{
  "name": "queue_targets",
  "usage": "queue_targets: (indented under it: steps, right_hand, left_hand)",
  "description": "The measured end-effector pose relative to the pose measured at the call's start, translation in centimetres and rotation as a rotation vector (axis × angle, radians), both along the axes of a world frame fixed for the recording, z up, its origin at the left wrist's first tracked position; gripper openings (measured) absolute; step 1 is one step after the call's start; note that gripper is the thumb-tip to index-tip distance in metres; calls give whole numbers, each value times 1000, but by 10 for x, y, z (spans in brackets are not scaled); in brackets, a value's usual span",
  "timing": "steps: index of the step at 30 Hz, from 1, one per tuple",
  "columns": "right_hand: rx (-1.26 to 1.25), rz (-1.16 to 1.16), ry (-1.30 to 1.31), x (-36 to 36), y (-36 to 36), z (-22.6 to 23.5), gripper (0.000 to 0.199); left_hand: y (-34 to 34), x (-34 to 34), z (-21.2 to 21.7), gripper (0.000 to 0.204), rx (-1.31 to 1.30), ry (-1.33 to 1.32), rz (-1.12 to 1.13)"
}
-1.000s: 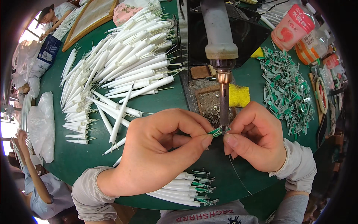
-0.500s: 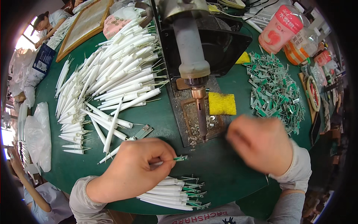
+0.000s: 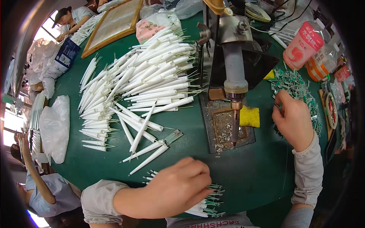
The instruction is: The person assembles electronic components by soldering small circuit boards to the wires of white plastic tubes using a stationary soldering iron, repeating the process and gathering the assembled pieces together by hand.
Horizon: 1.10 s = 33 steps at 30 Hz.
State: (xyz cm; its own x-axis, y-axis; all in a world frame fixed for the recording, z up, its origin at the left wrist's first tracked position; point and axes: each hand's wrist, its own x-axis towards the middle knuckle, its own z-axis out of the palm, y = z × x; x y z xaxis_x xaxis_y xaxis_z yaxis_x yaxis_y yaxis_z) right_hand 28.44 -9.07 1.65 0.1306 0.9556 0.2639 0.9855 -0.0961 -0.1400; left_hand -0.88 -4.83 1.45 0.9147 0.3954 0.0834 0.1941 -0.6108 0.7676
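Observation:
My left hand is closed, fingers bent down over a row of white tapered tubes near the table's front edge. Small green circuit boards stick out at the right ends of these tubes. What the left fingertips hold is hidden beneath the hand. My right hand, fingers curled and tips close together, is at the near left edge of a heap of small green circuit boards. Anything in its pinch is too small to make out. A soldering iron stands tip down on a stand between the hands.
A big pile of white tubes with wire ends covers the left middle of the green table. Beside the iron lies a yellow sponge. Pink-labelled bottle at back right; wooden frame at back left. Other people sit along the left.
My left hand has moved right and nearer, down onto the tube row; the tube with a board it held no longer shows there. My right hand has gone right to the board heap. The view shifted.

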Motion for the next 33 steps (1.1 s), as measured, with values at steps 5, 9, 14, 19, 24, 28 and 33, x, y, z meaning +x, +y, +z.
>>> queue_targets:
  steps: [5,9,14,19,24,28,33]
  right_hand:
    - [17,-15,81,-2,-2,7,14]
    - [-9,-3,163,-7,-6,14,14]
    - [-30,78,401,-27,-16,30,12]
    - [-105,335,581,-43,-25,36,16]
    - [-232,502,833,-55,-27,28,17]
    - [-250,508,960,-64,-30,15,17]
    - [-346,430,1049,-66,-28,13,16]
  left_hand:
    - [46,-11,11,19,578,147,282]
    - [64,-12,1,20,708,274,322]
    - [65,-10,2,18,683,142,269]
    - [25,-2,31,12,682,-17,17]
    - [11,7,46,18,515,-25,-143]
    - [15,7,27,22,237,-104,-36]
    - [14,11,20,14,-53,-116,30]
